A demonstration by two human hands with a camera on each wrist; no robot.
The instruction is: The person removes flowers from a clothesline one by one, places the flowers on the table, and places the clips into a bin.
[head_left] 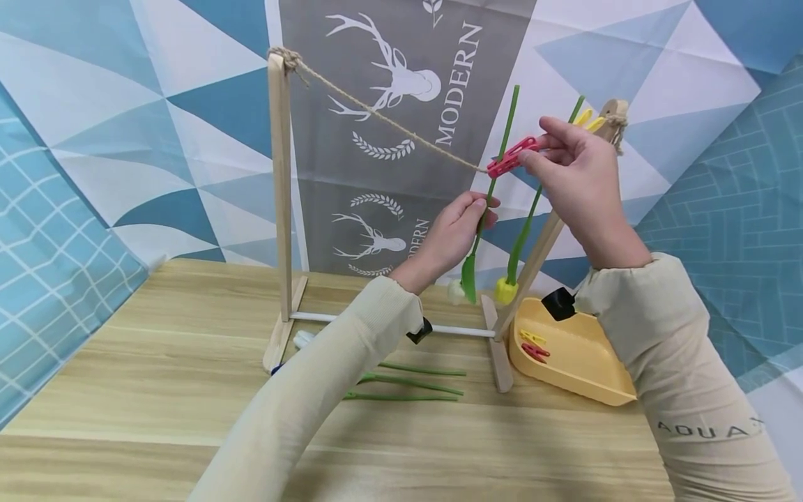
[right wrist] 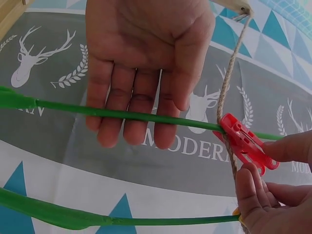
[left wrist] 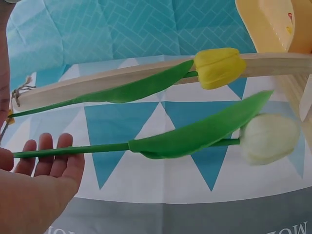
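Beige sleeves [head_left: 326,380] frame a right hand [head_left: 580,174] pinching a red clothespin [head_left: 511,157] where twine [head_left: 401,127] meets the stem of a white tulip [head_left: 468,274]. Left-wrist view: the white tulip hangs beside a yellow tulip [left wrist: 220,68], its stem across the left hand's [left wrist: 44,190] extended fingers, seemingly for steadiness. Right-wrist view: the red clothespin sits at the crossing, presumably binding both.

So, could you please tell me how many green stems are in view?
5: the white flower's stem at the red clothespin, the yellow flower's stem near the right-hand post, and three stems on the table. More may be hidden behind the left sleeve.
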